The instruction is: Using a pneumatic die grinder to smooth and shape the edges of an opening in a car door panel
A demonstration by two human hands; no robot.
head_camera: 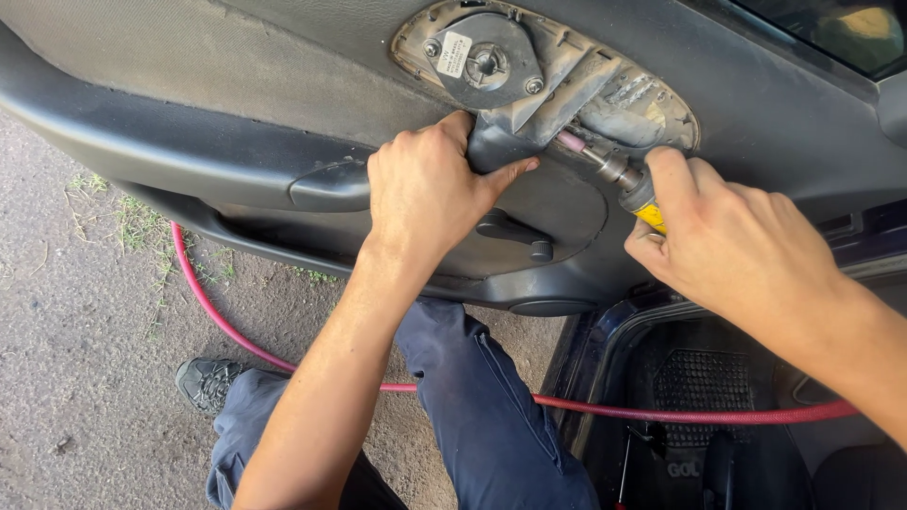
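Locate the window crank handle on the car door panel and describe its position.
In the head view, the window crank handle sits low on the door panel, just below the left hand and left of the right hand holding the screwdriver.
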